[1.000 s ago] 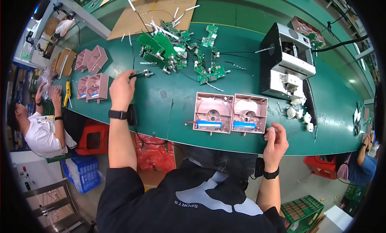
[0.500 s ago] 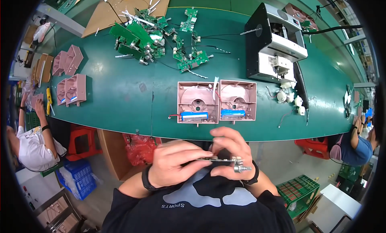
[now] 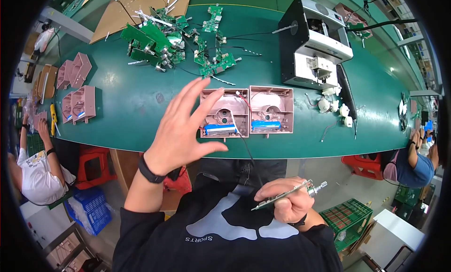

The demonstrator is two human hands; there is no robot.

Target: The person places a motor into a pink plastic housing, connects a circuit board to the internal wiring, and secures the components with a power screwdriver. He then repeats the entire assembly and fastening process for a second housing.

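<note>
My left hand (image 3: 181,126) reaches over the near table edge with fingers spread, nothing in it, just left of two pink plastic housings. The left housing (image 3: 203,110) and the right housing (image 3: 289,110) stand side by side, each with a blue cylindrical battery (image 3: 266,126) along its near side. My right hand (image 3: 290,204), close to my chest, grips a green circuit board (image 3: 282,195) by its edge. A silver knob shaft (image 3: 320,187) sticks out at the board's right end. A dark cable runs between the left housing and the area by my right hand.
A heap of green circuit boards (image 3: 152,42) lies at the back left, with more boards (image 3: 218,65) beside it. A black-and-white machine (image 3: 314,51) stands at the right, near small white parts (image 3: 324,104). More pink housings (image 3: 80,103) sit left. Co-workers sit at both sides.
My left hand has let go of the circuit board and moved up and forward, fingers spread. The board stays in my right hand, now lower and tilted. A cable now extends from the left housing.
</note>
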